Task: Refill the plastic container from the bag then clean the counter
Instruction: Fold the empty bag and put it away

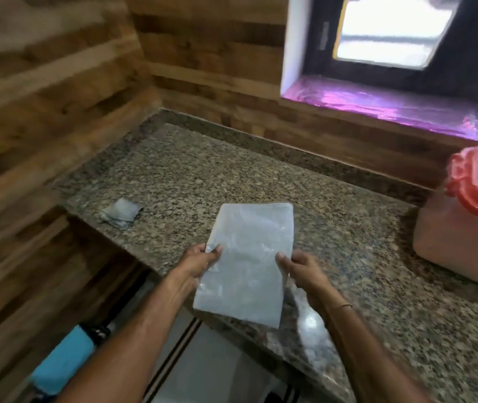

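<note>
Two-handed pinch on flat translucent white plastic bag (249,257) — looks emptied, refill likely done.
Left hand (200,261) and right hand (301,269) each grip a side edge, thumbs on top; red-lidded plastic container (450,239) right of bag, lid on; crumpled grey cloth (121,213) left of bag — next: put bag down, wipe speckled granite counter (232,170). No readable writing.

Bag (246,263) held over the worktop's (202,170) near edge, left hand (200,263) at its left side, right hand (301,269) at its right. Cloth (120,213) lies on the worktop left of the bag, near the left edge. Plastic container (464,228) stands on the worktop far right, below the window sill (392,106).
</note>
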The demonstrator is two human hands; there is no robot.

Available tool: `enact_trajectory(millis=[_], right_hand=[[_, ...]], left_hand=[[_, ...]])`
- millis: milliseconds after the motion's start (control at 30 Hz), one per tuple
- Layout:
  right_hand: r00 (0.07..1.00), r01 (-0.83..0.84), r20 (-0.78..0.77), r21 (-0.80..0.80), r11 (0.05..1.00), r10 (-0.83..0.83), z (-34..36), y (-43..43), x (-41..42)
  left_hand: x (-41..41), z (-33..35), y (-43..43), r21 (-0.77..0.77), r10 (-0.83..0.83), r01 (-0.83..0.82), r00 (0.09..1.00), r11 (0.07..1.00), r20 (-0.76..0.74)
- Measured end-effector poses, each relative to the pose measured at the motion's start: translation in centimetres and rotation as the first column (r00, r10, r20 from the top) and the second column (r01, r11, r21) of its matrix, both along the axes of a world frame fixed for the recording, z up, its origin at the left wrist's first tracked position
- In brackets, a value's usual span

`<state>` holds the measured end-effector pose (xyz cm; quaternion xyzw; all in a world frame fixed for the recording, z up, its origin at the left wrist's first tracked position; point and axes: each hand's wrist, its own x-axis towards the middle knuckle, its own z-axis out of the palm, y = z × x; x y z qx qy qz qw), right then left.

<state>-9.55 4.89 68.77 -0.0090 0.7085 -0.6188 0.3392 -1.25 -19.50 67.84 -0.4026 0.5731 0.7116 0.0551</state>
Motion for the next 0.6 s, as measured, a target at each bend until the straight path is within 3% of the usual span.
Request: enact_trajectory(millis=[133, 233, 333, 500, 600], right_hand=[[0.99, -0.094, -0.104, 0.021, 0.995, 0.096, 0.5, -7.8, 2.8], [0.988, -0.152, -0.041, -0.054, 0.987, 0.15, 0.8, -14.1, 6.4], [0.982, -0.19, -0.01, -0.12, 0.974, 0.191, 1.3, -19.8, 11.9], [0.956, -0.261, -0.168, -0.105, 0.96, 0.242, 1.0, -27.1, 20.6], [0.911, -0.357, -0.237, -0.05, 0.933, 0.336, 1.0, -31.0, 25.9]], left_hand=[[6.9, 1.6, -6.0, -0.177, 0.123, -0.118, 0.992, 0.977, 0.018], [13.0, 2.1, -10.5, -0.272, 0.199, -0.192, 0.98, 0.943, -0.004], [19.6, 2.1, -14.5, -0.256, 0.301, -0.289, 0.954, 0.922, 0.008], [29.7, 1.2, -18.9, -0.222, 0.466, -0.448, 0.884, 0.866, 0.034], [36.1, 0.9, -20.7, -0.092, 0.54, -0.539, 0.841, 0.837, -0.012]])
